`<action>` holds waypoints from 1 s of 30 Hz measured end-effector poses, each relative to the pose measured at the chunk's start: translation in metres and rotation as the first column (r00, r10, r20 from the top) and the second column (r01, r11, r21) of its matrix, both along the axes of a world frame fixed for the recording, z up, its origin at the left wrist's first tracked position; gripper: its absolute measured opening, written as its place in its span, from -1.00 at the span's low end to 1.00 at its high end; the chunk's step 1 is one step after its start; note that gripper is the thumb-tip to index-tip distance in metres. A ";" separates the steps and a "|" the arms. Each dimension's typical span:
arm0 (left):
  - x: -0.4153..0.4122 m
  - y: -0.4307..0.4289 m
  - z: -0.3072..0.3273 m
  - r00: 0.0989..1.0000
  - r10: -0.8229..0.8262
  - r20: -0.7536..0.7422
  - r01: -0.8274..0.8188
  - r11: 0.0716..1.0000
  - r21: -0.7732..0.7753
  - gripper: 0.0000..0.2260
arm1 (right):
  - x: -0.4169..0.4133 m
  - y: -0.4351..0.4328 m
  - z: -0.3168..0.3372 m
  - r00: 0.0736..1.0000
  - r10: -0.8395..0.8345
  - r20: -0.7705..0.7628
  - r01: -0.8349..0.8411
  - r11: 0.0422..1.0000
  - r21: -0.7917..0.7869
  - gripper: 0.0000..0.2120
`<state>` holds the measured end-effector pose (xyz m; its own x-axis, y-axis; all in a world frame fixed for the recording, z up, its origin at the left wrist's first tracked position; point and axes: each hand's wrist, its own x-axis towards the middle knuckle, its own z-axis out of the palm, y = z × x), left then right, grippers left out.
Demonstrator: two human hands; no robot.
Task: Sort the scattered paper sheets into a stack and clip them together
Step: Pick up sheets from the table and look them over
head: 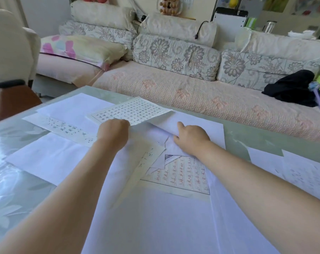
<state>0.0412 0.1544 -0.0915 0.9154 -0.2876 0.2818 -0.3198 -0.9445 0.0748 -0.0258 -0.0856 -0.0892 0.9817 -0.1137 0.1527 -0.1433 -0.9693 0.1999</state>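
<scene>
Several paper sheets lie scattered and overlapping on the table (12, 189). My left hand (113, 132) grips the near edge of a sheet of black handwritten characters (135, 110), which is lifted off the table. My right hand (191, 137) holds the raised edge of a blank white sheet (201, 123) beside it. A red-grid writing sheet (183, 176) lies just below my right wrist, and a strip of written paper (63, 128) lies to the left. No clip is visible.
More blank sheets lie at the left (45, 158), the far left (73, 107) and the right edge (302, 173) of the table. A sofa (192, 92) with cushions runs along the far side, with a dark cloth (291, 88) on it.
</scene>
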 end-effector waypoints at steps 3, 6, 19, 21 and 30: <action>-0.006 -0.002 0.009 0.998 0.008 0.058 0.000 0.992 -0.128 -0.82 | -0.011 0.000 0.006 0.998 0.055 -0.025 -0.054 0.998 0.020 -0.76; -0.016 -0.006 0.023 0.992 -0.001 0.125 0.037 0.959 -0.280 -0.80 | -0.022 -0.008 0.007 0.996 0.091 0.007 -0.091 0.978 0.190 -0.52; -0.146 -0.045 0.046 0.802 -0.502 -0.323 0.432 0.861 -0.267 -0.79 | -0.134 -0.008 0.007 0.876 0.077 0.477 -0.199 0.957 0.212 -0.32; -0.162 -0.041 0.042 0.775 -0.522 -0.356 0.452 0.852 -0.266 -0.81 | -0.143 -0.006 0.010 0.927 0.148 0.344 -0.211 0.965 0.155 -0.34; -0.195 -0.013 0.036 0.831 -0.516 -0.210 0.431 0.834 -0.345 -0.82 | -0.179 0.005 0.024 0.932 0.131 0.337 -0.257 0.896 0.362 -0.71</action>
<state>-0.1537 0.1418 -0.0554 0.7358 -0.6568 0.1648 -0.6461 -0.6081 0.4613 -0.2049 -0.0807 -0.0652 0.9056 -0.0378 0.4223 0.0642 -0.9723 -0.2248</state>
